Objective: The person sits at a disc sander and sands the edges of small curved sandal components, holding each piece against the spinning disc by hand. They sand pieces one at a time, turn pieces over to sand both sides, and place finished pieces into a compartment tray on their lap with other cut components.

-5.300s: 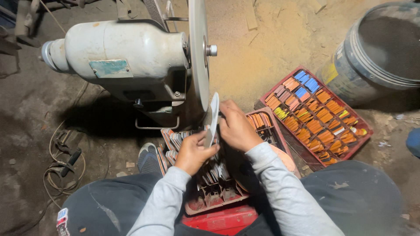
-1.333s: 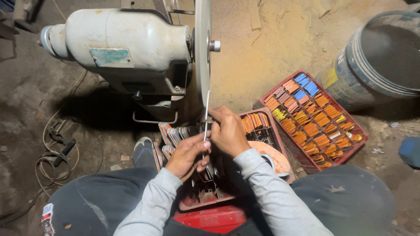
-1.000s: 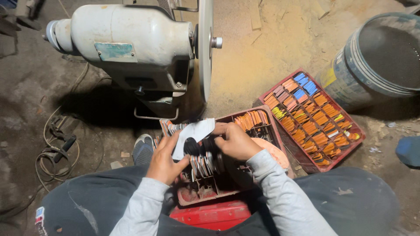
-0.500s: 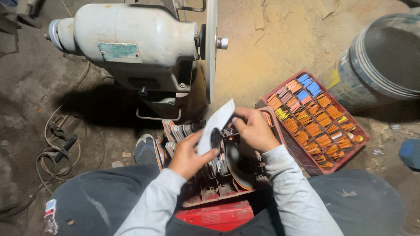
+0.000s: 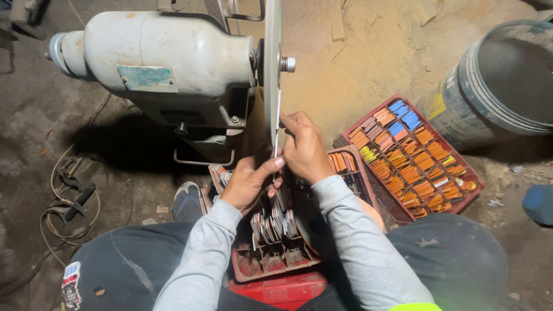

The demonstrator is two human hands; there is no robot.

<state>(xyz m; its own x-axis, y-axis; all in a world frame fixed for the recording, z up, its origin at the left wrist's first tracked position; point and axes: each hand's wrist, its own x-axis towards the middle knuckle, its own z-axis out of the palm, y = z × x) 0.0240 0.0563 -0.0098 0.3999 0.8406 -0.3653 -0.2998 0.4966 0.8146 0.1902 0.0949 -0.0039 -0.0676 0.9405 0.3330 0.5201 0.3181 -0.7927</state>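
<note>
Steel, thin and seen edge-on, the flat blade (image 5: 277,129) stands upright against the face of the grinding disc (image 5: 272,69) on the grey motor (image 5: 155,57). Both hands pinch it shut: the right hand (image 5: 305,151) grips its upper part, the left hand (image 5: 249,181) its lower end, just above the red crate (image 5: 271,262) of similar pieces.

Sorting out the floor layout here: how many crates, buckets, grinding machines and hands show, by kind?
Red crates: 3 (pieces by the knees, orange pieces, plain one below)
Buckets: 1
Grinding machines: 1
Hands: 2, left hand, right hand, both on a thin blade
Total: 7
</note>
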